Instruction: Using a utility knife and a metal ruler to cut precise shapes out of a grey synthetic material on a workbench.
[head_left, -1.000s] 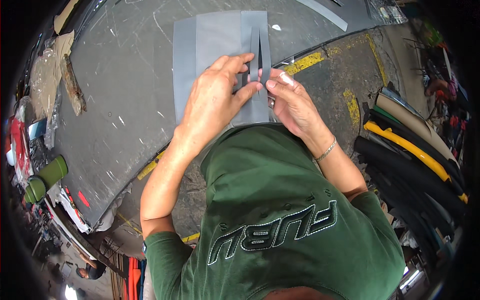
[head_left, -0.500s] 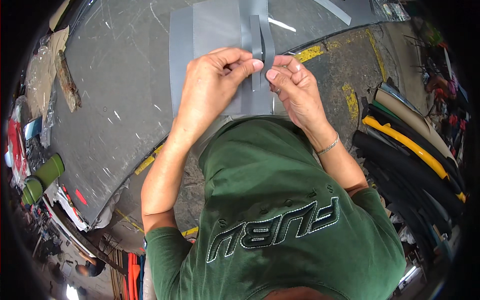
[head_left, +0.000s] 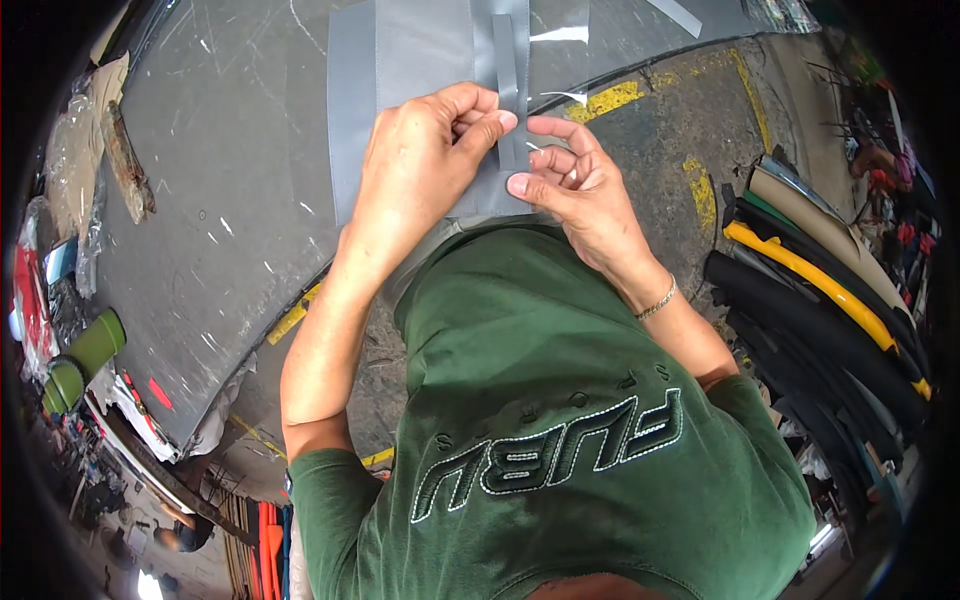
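Gray stitched panel (head_left: 425, 50) lies beneath and beyond the left hand (head_left: 425, 150), whose thumb and curled fingers pinch the narrow gray strip (head_left: 505, 55). Right hand (head_left: 590, 195) half-open, thumb on panel edge; firm grip cannot be told. Probably light, pliable, smooth; best held along edges.

Two bare hands: one left hand (head_left: 420, 150) and one right hand (head_left: 590, 200). One gray panel (head_left: 425, 55) and, over it, one narrow gray strip (head_left: 505, 65). One dark tabletop (head_left: 250, 130), bearing one loose gray strip (head_left: 678, 15), one small red piece (head_left: 160, 393) and one rough brown stick (head_left: 124, 165). One bracelet (head_left: 657, 299), one green shirt (head_left: 570, 360). One green cylinder (head_left: 100, 340). One yellow roll (head_left: 805, 285), among several black rolls (head_left: 790, 325), too overlapped to count.
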